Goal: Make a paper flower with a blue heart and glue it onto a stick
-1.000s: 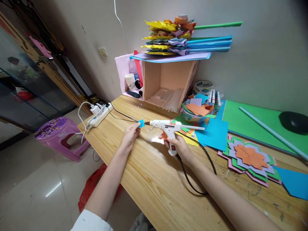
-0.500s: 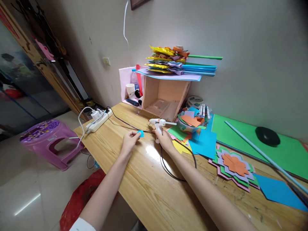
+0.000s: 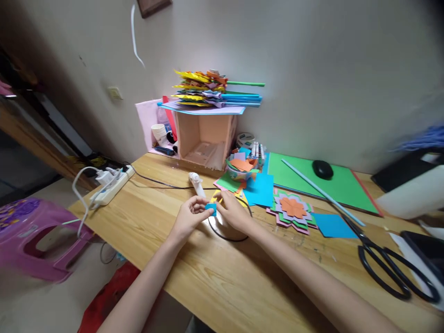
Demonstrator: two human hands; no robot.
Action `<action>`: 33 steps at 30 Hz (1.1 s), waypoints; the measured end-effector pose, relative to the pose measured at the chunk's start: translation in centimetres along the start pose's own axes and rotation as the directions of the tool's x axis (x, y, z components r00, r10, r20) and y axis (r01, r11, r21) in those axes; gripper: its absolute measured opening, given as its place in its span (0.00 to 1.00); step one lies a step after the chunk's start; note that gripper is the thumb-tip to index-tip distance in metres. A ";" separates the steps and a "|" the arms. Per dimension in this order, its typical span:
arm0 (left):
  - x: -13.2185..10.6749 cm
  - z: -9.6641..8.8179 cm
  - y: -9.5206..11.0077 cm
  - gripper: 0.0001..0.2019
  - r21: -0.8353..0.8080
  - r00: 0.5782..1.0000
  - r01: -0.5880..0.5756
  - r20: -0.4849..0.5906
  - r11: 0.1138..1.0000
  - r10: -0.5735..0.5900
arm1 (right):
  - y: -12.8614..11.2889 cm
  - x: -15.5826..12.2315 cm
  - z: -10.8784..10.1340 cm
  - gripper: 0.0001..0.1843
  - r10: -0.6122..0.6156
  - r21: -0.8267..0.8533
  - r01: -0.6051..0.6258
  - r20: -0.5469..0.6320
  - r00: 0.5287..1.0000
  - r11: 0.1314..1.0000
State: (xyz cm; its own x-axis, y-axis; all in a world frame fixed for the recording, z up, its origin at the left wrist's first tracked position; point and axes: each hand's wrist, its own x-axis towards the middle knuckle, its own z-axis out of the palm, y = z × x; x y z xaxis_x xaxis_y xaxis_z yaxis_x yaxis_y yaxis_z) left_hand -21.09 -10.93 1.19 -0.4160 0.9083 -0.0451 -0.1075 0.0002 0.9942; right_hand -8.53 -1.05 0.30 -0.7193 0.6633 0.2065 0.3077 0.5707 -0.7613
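My left hand (image 3: 189,216) and my right hand (image 3: 233,212) meet above the wooden table (image 3: 222,273), both pinching a small blue paper piece (image 3: 210,209) between their fingertips. Just behind them the white hot glue gun (image 3: 197,183) stands on the table by itself, its black cord (image 3: 227,236) looping under my right hand. A layered paper flower (image 3: 292,209) of pink, green, purple and orange lies to the right of my right hand.
A white power strip (image 3: 111,187) sits at the table's left edge. An open wooden box (image 3: 204,136) with stacked coloured paper stands against the wall. Also here: a bowl of paper scraps (image 3: 240,169), green sheet (image 3: 312,182), black mouse (image 3: 322,169), black scissors (image 3: 390,268), purple stool (image 3: 33,236).
My right hand has set the glue gun down on the table and come over to the blue piece. My view has swung to the right, showing scissors and more of the table.
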 end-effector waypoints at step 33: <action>-0.1 21.4 -4.9 0.04 -0.002 0.847 -0.061 0.530 0.998 0.052 | 7.3 -18.8 -14.0 0.07 0.230 0.079 -0.219 -0.462 0.856 0.973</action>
State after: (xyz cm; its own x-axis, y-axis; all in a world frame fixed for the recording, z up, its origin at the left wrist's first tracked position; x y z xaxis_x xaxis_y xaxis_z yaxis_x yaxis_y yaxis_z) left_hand -1.21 -2.08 -1.59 0.1206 0.9905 0.0655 -0.0837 -0.0556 0.9949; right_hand 15.91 -2.58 -0.53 -0.2574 0.9231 0.2857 0.4072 0.3718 -0.8342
